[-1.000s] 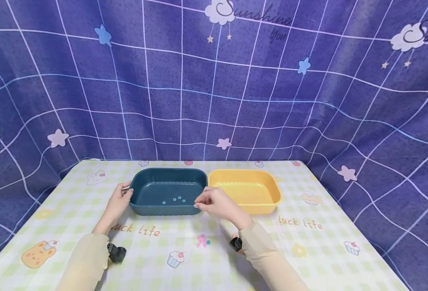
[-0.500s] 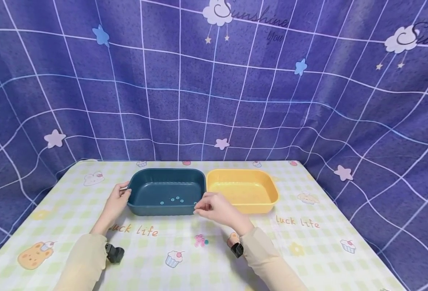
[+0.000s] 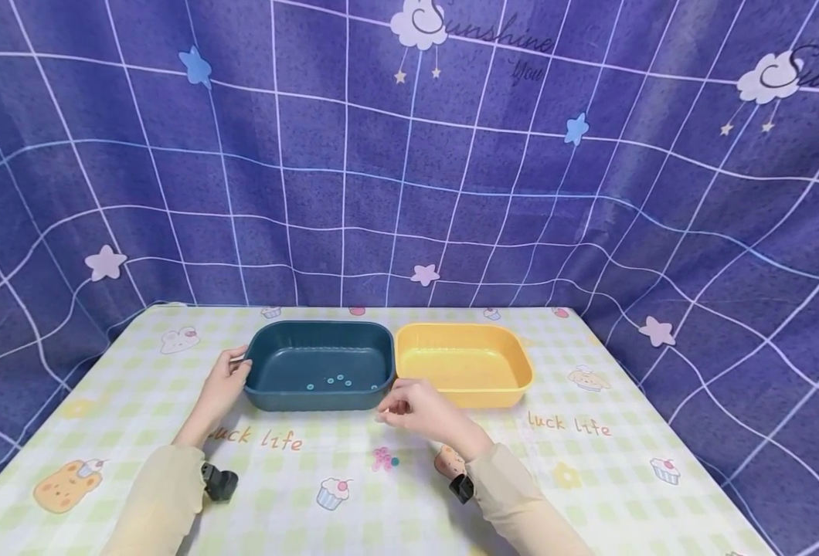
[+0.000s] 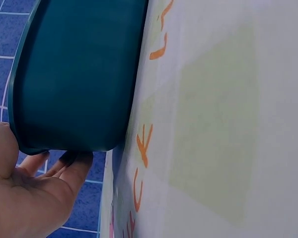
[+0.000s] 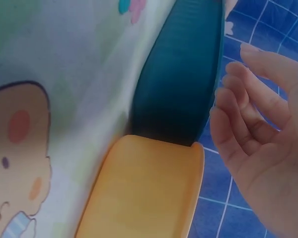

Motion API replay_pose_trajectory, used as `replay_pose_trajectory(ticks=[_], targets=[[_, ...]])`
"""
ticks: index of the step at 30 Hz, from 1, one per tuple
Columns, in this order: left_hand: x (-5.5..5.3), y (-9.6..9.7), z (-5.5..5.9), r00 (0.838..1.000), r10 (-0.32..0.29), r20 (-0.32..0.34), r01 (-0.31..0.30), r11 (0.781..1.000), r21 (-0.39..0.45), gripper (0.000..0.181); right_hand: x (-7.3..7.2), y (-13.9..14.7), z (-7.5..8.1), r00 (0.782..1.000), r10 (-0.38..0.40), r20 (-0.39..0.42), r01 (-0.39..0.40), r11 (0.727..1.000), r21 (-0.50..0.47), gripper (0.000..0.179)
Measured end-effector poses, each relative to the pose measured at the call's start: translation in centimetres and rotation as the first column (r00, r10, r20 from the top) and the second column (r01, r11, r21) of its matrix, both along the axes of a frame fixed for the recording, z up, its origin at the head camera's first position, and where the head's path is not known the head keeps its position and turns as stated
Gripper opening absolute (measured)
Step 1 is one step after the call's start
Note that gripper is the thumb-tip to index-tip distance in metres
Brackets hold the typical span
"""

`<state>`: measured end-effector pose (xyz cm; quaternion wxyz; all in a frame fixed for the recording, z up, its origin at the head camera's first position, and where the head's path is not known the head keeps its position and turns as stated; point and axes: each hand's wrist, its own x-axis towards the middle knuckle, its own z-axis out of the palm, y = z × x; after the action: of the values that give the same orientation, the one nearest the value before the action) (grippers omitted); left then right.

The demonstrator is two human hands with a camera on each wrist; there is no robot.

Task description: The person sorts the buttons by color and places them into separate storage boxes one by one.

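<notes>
My left hand (image 3: 227,378) grips the left end of a dark teal plastic tub (image 3: 312,401). In the left wrist view the thumb lies at the rim of the tub and the other fingers curl against the outside of its end. Several small light-blue round pieces (image 3: 340,378), like buttons, lie on the tub's floor. My right hand (image 3: 419,409) hovers at the tub's front right corner, fingers loosely bent. Nothing shows between thumb and fingers of that hand in the right wrist view. On the cloth lies a pink cluster of small round pieces (image 3: 383,459) with a teal one (image 3: 395,462) beside it.
A yellow tub (image 3: 493,398) stands right beside the teal one. Both sit on a checked tablecloth (image 3: 263,494) printed with cupcakes, a bear and lettering. A blue curtain (image 3: 354,193) with a grid pattern hangs behind and at both sides.
My right hand has drawn back from the tub's rim toward the front. Another light-blue piece now shows inside the tub near its front right corner. My left hand stays in place.
</notes>
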<state>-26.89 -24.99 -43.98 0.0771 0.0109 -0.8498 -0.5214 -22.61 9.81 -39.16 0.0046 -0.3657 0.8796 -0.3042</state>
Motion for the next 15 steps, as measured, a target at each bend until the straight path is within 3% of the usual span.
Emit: replay_pose_trajectory(ticks=[8,15], targets=[[0.0,0.1,0.1,1.000,0.008,0.008,-0.008,1.000,-0.015,0.051,0.5,0.5,-0.9,0.999,0.023,-0.047,-0.021,0.999,0.031,0.012],[0.0,0.0,0.1,1.000,0.007,0.008,-0.007,1.000,-0.014,0.052,0.6,0.9,-1.6,0.999,0.027,-0.031,-0.026,1.000,0.012,0.013]])
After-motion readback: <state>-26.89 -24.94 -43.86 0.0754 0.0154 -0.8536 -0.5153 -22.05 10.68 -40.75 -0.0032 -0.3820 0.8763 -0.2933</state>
